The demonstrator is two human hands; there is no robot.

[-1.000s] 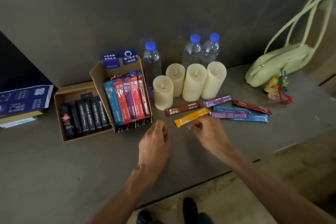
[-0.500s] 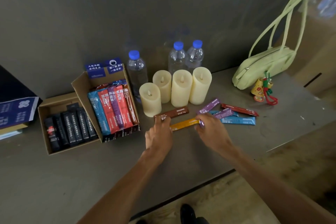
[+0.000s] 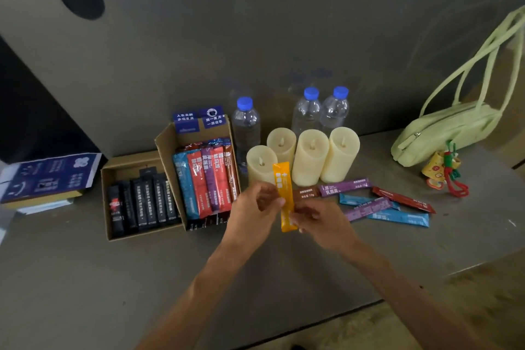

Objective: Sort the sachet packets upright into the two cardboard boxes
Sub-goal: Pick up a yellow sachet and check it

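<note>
Both hands pinch one orange sachet (image 3: 285, 198), held upright above the table (image 3: 85, 278): left hand (image 3: 251, 209) grips its middle from the left edge, right hand (image 3: 322, 220) grips its lower part. Behind it a brown sachet (image 3: 308, 193) lies flat, partly hidden. To the right, purple, blue and red loose sachets (image 3: 383, 202) lie scattered flat. Left of the hands, the tall box (image 3: 167, 148) holds colored sachets standing upright; the low box (image 3: 106, 182) beside it holds black ones. Four candles (image 3: 309, 156) and three water bottles (image 3: 306, 111) stand behind. Green bag (image 3: 443, 131) far right.
</note>
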